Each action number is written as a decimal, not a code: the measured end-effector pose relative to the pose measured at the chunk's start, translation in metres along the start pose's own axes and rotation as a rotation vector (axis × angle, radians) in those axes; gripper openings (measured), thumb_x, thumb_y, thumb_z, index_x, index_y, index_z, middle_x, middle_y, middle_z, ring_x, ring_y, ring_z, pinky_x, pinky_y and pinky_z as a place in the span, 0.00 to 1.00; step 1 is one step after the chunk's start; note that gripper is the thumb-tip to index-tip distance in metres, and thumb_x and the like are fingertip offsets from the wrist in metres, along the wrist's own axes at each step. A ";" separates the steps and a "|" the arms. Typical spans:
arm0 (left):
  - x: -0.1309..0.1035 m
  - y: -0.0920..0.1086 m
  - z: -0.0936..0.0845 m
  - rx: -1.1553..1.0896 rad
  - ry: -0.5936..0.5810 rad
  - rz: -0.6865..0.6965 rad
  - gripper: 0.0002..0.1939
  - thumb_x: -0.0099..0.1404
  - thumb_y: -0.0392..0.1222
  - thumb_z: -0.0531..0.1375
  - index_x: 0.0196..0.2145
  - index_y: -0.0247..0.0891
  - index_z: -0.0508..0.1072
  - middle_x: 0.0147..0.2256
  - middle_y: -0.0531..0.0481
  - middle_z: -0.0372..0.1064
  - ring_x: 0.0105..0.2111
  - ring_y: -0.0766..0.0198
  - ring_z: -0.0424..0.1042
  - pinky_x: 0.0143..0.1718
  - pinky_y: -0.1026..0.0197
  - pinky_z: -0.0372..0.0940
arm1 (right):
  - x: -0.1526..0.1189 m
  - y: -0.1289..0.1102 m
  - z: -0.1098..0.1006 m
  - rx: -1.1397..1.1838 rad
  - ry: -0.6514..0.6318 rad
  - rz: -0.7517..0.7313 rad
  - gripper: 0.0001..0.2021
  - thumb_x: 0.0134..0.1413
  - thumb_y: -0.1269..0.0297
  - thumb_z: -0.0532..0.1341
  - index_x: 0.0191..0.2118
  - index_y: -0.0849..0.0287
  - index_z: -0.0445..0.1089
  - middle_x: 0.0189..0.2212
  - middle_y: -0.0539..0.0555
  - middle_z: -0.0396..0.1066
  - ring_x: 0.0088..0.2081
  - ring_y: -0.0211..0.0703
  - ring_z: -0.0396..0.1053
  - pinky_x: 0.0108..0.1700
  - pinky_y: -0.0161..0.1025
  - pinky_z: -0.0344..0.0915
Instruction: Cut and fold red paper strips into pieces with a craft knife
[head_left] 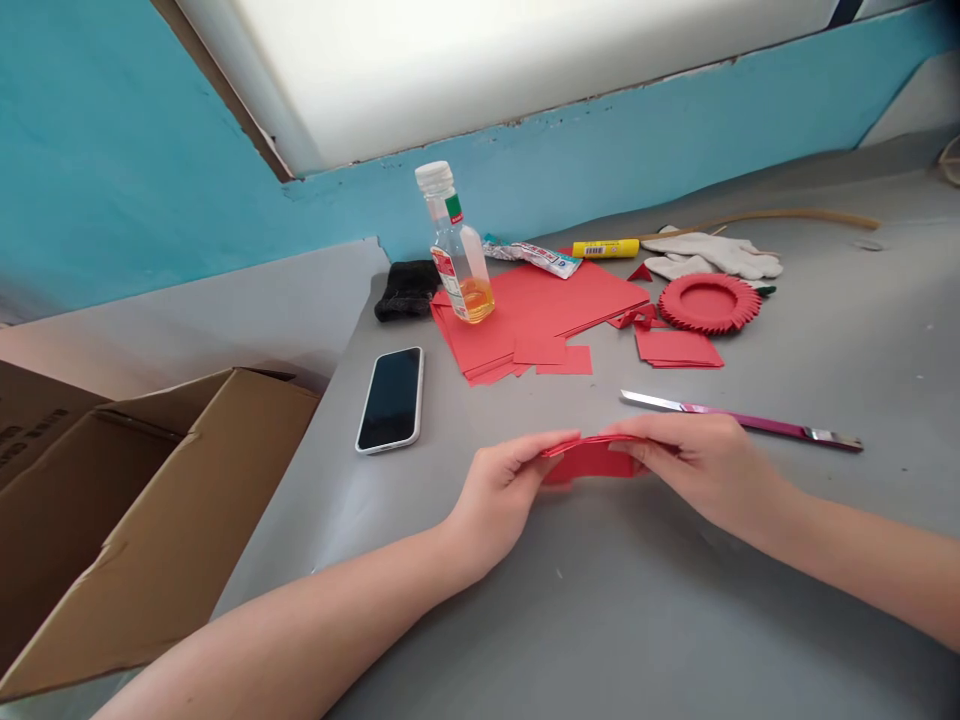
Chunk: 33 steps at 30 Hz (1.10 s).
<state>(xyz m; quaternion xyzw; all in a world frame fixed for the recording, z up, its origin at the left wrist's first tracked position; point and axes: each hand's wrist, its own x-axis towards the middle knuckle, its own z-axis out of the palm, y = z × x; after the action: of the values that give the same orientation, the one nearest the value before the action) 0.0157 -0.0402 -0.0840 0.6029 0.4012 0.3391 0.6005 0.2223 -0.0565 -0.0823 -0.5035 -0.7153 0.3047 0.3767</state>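
Between my two hands is a small stack of red paper [596, 460], held up just over the grey table [600, 600]. My left hand [506, 490] pinches its left end between thumb and fingers. At the right end, my right hand [694, 460] grips it the same way. The paper bows slightly along its top edge. Just beyond my right hand lies a utility knife [772, 423] with a purple handle and bare blade. Farther back are a pile of red paper strips [679, 348] and a round red folded-paper ring [709, 303].
A bottle with amber liquid [461, 260] stands on large red sheets [540, 310]. Nearby lie a phone [390, 400], black cloth [406, 290], a tube [547, 258], a yellow glue stick [606, 248] and white gloves [712, 255]. A cardboard box [157, 540] stands left of the table.
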 end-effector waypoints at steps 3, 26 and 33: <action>0.005 0.004 -0.002 -0.222 -0.056 -0.200 0.14 0.63 0.39 0.56 0.46 0.40 0.73 0.37 0.48 0.74 0.30 0.63 0.76 0.29 0.63 0.71 | 0.004 -0.004 -0.005 0.357 -0.136 0.374 0.11 0.53 0.61 0.58 0.41 0.53 0.74 0.17 0.47 0.68 0.20 0.34 0.65 0.26 0.33 0.65; 0.013 0.006 -0.007 -0.065 -0.090 -0.212 0.24 0.62 0.52 0.54 0.50 0.32 0.66 0.19 0.53 0.66 0.16 0.69 0.67 0.20 0.67 0.63 | 0.020 -0.011 -0.029 0.508 -0.254 0.507 0.13 0.48 0.55 0.61 0.28 0.62 0.70 0.19 0.49 0.67 0.24 0.36 0.68 0.28 0.34 0.67; 0.019 0.007 -0.014 -0.021 -0.036 -0.221 0.19 0.63 0.49 0.53 0.48 0.36 0.67 0.21 0.54 0.67 0.19 0.69 0.67 0.23 0.66 0.63 | 0.052 0.042 -0.103 0.191 0.220 0.595 0.24 0.41 0.58 0.66 0.45 0.63 0.66 0.23 0.52 0.69 0.25 0.39 0.68 0.29 0.38 0.69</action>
<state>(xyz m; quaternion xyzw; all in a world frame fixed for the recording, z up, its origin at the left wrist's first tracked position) 0.0122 -0.0165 -0.0782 0.5547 0.4507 0.2641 0.6476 0.3194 0.0112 -0.0494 -0.6829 -0.4599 0.4107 0.3918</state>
